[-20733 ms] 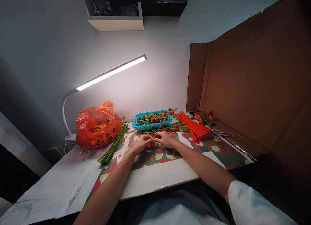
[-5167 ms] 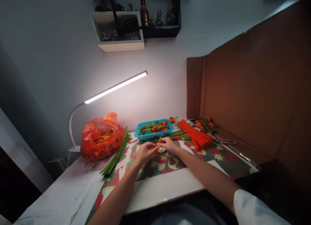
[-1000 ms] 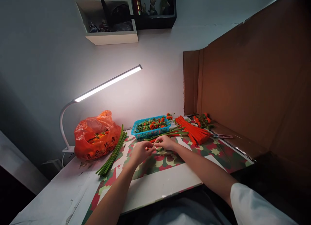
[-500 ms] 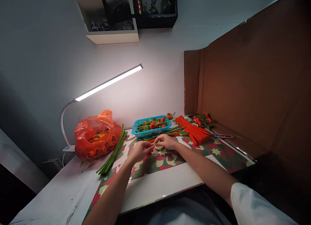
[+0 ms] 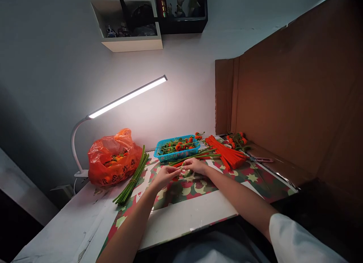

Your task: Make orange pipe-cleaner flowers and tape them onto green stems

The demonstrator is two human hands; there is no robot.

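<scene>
My left hand (image 5: 166,176) is closed, its thumb and fingers pinched together over the patterned mat. A small orange-red piece (image 5: 175,178) shows just below its fingertips, mostly hidden by them. My right hand (image 5: 194,166) pinches a thin pale green strip (image 5: 182,165), and its fingertips almost meet those of the left. Under the right hand lies a pale green ring-shaped roll (image 5: 187,173), which looks like tape. Behind both hands, green stems and orange-red rods (image 5: 204,154) stretch across the mat.
A blue basket (image 5: 176,156) of orange flowers stands at the back. To its right lie orange-red pipe cleaners (image 5: 227,153), flower heads (image 5: 238,140) and a pink-handled cutter (image 5: 261,159). On the left are a green stem bundle (image 5: 132,183), an orange bag (image 5: 113,168) and a lit lamp (image 5: 127,97).
My left hand has shifted slightly to the right, and the fingertips of both hands are closer together. The green strip now stands up more visibly at the right fingertips.
</scene>
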